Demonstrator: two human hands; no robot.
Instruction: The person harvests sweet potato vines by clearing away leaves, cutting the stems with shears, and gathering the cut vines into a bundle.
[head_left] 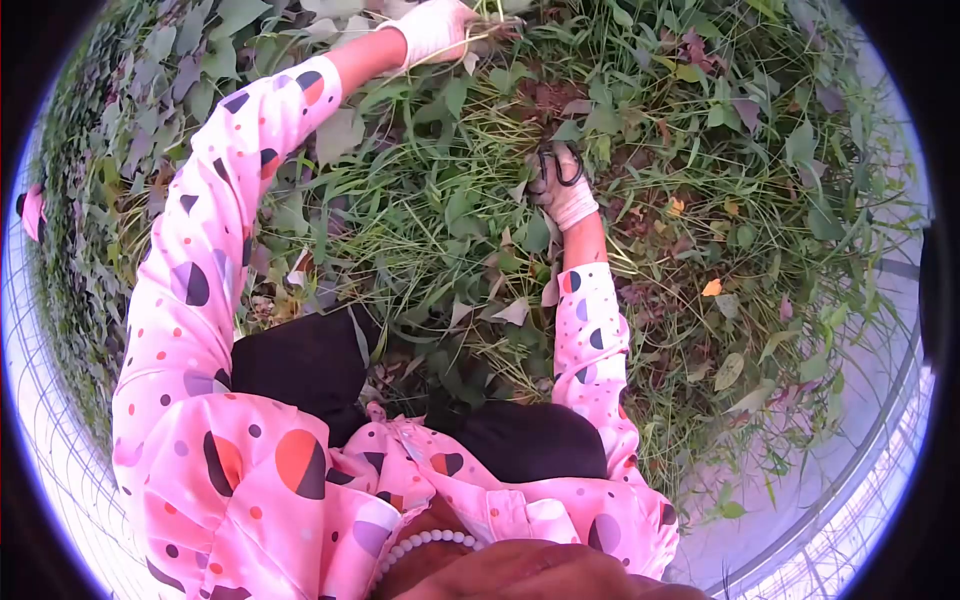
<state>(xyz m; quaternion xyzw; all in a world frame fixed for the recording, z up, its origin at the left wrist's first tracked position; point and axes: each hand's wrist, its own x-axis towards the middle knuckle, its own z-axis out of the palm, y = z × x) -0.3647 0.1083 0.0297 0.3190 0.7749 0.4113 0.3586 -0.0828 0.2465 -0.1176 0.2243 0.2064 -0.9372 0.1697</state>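
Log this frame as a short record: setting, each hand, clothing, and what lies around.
setting: ground thick with grass, seen from above
left hand: white glove, closed on a tuft of stems near the top edge
right hand: white glove, holding black-handled scissors low in the grass
clothing: pink spotted sleeves, dark trousers
rest: dry leaves scattered among the green

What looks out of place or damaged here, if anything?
Nothing much stands out. The left hand grips grass stems, the right hand holds scissors, and a few dry fallen leaves lie among the green.
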